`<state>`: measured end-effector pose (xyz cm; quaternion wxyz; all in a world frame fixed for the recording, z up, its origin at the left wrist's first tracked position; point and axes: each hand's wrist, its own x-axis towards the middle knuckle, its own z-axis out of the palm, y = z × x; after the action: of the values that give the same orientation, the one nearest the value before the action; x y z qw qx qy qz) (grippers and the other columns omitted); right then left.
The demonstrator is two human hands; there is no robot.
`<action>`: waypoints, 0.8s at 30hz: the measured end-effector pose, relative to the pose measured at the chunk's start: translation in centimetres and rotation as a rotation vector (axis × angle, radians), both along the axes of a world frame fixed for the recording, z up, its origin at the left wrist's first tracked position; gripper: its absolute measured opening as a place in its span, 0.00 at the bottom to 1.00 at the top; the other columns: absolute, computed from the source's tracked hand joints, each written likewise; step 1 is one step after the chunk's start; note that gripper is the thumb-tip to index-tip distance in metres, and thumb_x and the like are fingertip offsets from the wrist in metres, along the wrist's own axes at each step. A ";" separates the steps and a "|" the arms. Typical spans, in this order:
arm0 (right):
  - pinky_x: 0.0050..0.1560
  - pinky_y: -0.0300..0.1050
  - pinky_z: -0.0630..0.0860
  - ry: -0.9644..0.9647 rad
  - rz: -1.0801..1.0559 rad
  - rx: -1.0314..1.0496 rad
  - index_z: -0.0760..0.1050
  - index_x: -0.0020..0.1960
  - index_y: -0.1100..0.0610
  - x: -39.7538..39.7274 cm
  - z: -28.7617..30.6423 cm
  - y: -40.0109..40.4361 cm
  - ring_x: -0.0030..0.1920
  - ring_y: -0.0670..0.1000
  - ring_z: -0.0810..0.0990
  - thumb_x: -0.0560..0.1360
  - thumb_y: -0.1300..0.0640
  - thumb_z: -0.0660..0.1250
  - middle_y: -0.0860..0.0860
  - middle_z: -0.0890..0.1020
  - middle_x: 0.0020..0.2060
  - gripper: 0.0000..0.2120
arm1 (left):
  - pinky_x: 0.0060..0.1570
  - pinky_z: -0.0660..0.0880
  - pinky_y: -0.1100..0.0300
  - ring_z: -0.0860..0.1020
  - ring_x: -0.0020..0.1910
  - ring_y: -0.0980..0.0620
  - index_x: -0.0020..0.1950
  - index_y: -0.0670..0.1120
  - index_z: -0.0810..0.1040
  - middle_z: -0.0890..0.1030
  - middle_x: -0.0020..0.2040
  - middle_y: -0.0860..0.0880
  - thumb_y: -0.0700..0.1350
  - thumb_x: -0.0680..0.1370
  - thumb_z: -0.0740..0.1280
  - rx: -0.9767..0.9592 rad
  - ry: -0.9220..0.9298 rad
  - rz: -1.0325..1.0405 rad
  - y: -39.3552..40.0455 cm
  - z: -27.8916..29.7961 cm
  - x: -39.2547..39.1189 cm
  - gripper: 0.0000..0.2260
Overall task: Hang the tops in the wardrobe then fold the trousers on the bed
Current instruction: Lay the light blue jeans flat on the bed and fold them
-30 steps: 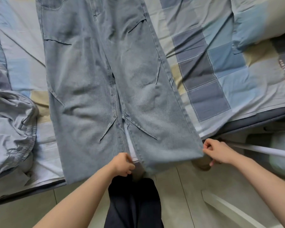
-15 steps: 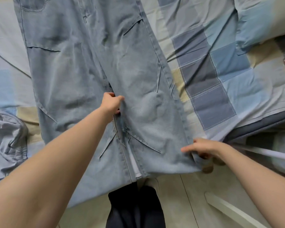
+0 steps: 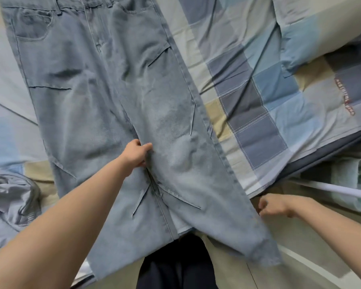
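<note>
Light blue jeans (image 3: 104, 105) lie spread flat on the bed (image 3: 258, 113), waistband at the far side, leg ends hanging over the near edge. My left hand (image 3: 136, 154) reaches in over the left leg and grips the fabric at the inner seam between the legs. My right hand (image 3: 278, 205) is at the bed's edge with fingers curled on the outer seam of the right leg. That leg's hem (image 3: 267, 255) hangs loose and blurred below it. No tops or wardrobe are in view.
A crumpled grey garment (image 3: 8, 203) lies on the bed at the left. A patchwork sheet covers the bed, with a pillow (image 3: 325, 24) at the upper right. A white rod (image 3: 346, 191) and pale floor (image 3: 300, 274) are at the right; my dark-trousered legs (image 3: 175, 270) stand below.
My left hand moved from the hem up the inner seam and stays there. My right hand let the hem corner drop and shifted to the outer seam; the view has moved closer.
</note>
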<state>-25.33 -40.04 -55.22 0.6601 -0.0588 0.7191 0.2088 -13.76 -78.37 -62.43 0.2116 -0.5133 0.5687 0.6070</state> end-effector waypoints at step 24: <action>0.49 0.50 0.71 0.687 -0.252 -0.633 0.74 0.48 0.56 -17.5 -8.1 -20.8 0.53 0.62 0.77 0.79 0.52 0.61 0.59 0.81 0.51 0.08 | 0.50 0.79 0.50 0.77 0.39 0.44 0.38 0.42 0.76 0.78 0.35 0.45 0.45 0.78 0.68 -0.311 -0.126 0.308 -2.6 -1.7 -5.5 0.10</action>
<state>-42.84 -60.80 -63.33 0.3545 -0.0967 0.9252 -0.0944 -19.25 -80.98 -64.16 0.0700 -0.6574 0.5559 0.5039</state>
